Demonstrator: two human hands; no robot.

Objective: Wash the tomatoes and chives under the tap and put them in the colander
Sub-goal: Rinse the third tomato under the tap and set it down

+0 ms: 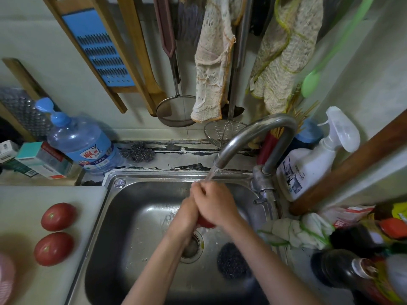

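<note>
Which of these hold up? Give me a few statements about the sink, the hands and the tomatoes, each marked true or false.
1. Water runs from the tap onto the hands. True.
2. The left hand and the right hand together hold a tomato over the sink. True.
3. Three tomatoes lie beside the sink. False: two tomatoes lie on the white board.
4. A scrubber lies left of the plughole. False: the scouring pad lies to the right of the drain.
5. A white spray bottle stands to the right of the tap. True.
</note>
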